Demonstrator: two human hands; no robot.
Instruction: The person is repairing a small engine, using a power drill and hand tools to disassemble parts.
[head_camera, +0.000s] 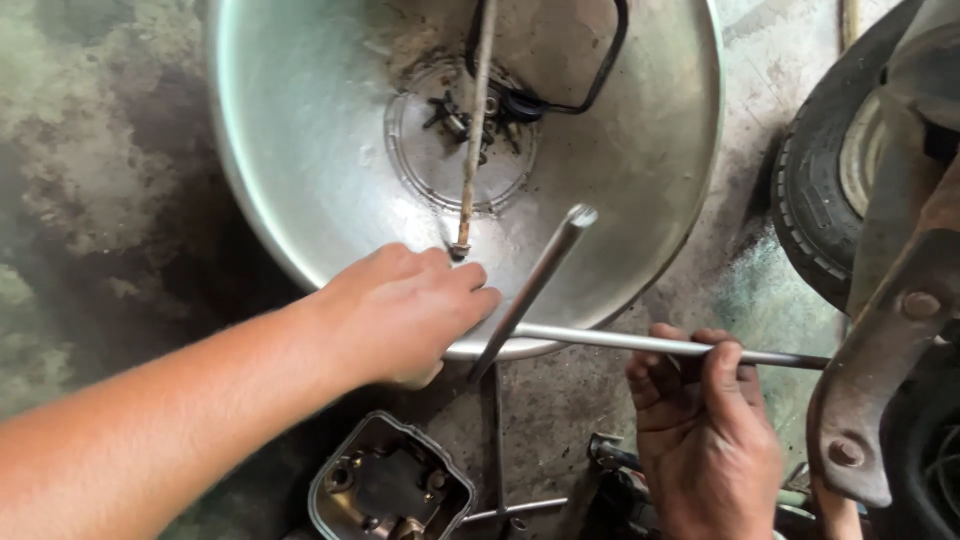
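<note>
**A:** Starting at the left, what is the left hand (405, 312) doing?

**B:** It lies over the near rim of the wide, dull aluminium bowl (300, 150). The fingers are pressed together and curled. Just past the fingertips is the lower end of the short angled steel bar (535, 280). I cannot tell whether the hand grips the bar or only rests against it.

**A:** And beyond the knuckles?

**B:** A thin rusty stick (470, 130) leans in the bowl, its tip just above the fingers. Small dark bolts and fittings (465, 120) lie in the bottom, with a black rubber loop (600, 75) beside them. Below the wrist, a grey cast metal cover (390, 490) sits on the stained concrete floor (90, 150).

**A:** And the right hand (705, 430)?

**B:** Its fingers are wrapped tight around the long thin steel rod (640, 344). The rod runs level from the left fingertips, across the bowl's rim, to a rusty bracket (880, 330) beside the black tyre (810, 190).

**A:** What makes for good handling here?

**B:** In my judgement, the right fist should hold the rod level and square to the bracket. The left hand should steady the junction end so that it cannot skid along the slick rim, keeping its fingertips out of the angle where bar and rod meet.
</note>
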